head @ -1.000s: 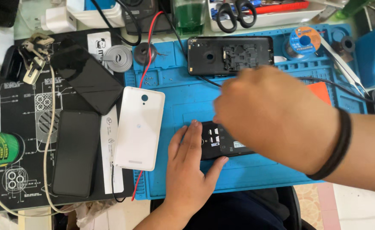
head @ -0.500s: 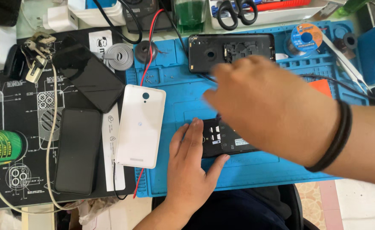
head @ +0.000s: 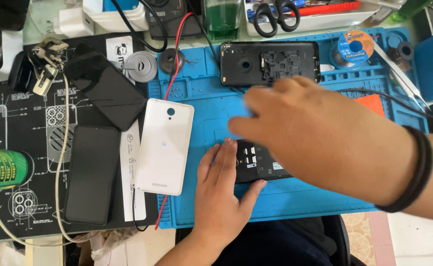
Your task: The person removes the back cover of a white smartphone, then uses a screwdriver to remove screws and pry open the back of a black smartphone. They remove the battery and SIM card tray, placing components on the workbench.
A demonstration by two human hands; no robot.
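1. I take the blue work mat (head: 211, 106) as my landmark; everything below is placed against it.
2. The opened black phone (head: 258, 165) lies near the mat's front edge, about midway along it. Its long axis runs left to right, parallel to that front edge. Its right part is hidden under my right hand.
3. My left hand (head: 221, 197) comes in from the mat's front edge and rests against the phone's left end, fingers spread along that end and thumb at its near edge, so it braces rather than pinches.
4. My right hand (head: 320, 143) hovers above the phone, reaching leftward across the middle of the mat. It is blurred, so I cannot tell whether its fingers pinch anything.
5. I judge the left hand the nearer one, since it is touching the phone; the right sits above it and covers it.
6. The white back cover (head: 165, 145) lies over the mat's left edge, long axis running front to back, just beside my left fingers.
7. A second opened black phone (head: 270, 63) lies at the mat's far edge, also lengthwise left to right, well apart from both hands.
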